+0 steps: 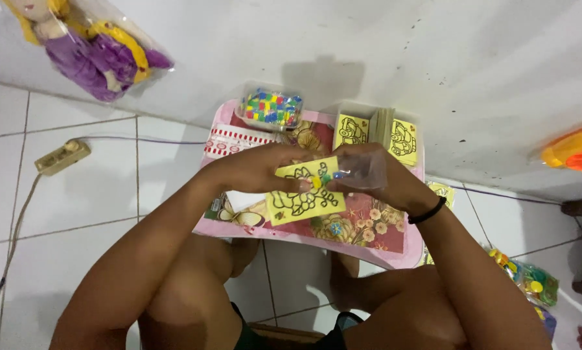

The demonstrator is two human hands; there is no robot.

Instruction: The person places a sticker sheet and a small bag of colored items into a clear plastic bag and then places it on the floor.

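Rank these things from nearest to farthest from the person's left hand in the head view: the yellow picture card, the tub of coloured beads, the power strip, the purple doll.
1. Yellow picture card: held in the left hand.
2. Tub of coloured beads: just beyond, on the pink table.
3. Power strip: left, on the floor.
4. Purple doll: far upper left.

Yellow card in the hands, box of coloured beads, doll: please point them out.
yellow card (302, 202), head view, lower half with the black flower outline.
box of coloured beads (271, 107), head view, middle of the beads.
doll (93, 59), head view, purple dress.

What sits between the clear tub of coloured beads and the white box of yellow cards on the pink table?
Head view: only a bare strip of the pink table top lies between the bead tub and the card box; its floral print shows there.
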